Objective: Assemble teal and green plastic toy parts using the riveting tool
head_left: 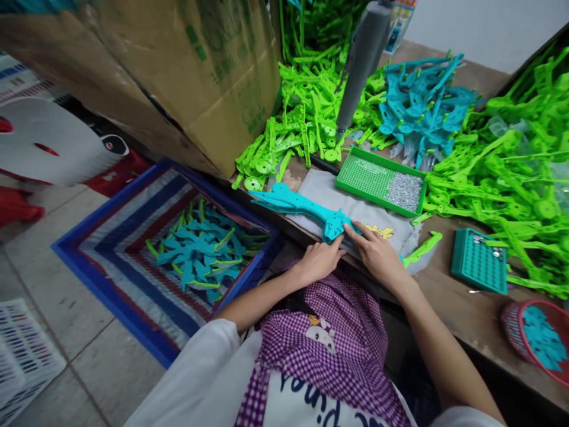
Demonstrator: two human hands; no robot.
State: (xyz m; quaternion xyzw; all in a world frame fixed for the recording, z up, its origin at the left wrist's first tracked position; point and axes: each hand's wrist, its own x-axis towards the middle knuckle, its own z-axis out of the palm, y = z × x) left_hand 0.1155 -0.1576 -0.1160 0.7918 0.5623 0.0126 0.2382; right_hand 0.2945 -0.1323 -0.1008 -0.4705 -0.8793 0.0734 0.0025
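A long blue plastic part [306,206] lies over the grey cloth [320,185] along the table's front edge, its forked end to the left. My left hand [320,261] has its fingertips closed on the near side of the thicker right end. From the right, my right hand [377,255] grips the same end, fingers on top and thumb hidden. Just beyond stands a green tray [351,178] with small silver screws [404,190] heaped in its right half. A grey power screwdriver [362,65] points down above the table behind the part.
Green plastic parts [466,172] pile up at the back and right, with blue parts [422,107] among them. A cardboard box [222,77] stands left. Below it, a blue-rimmed, striped-lined bin [106,296] holds assembled parts. A teal holder [478,267] and red basket [511,323] sit right.
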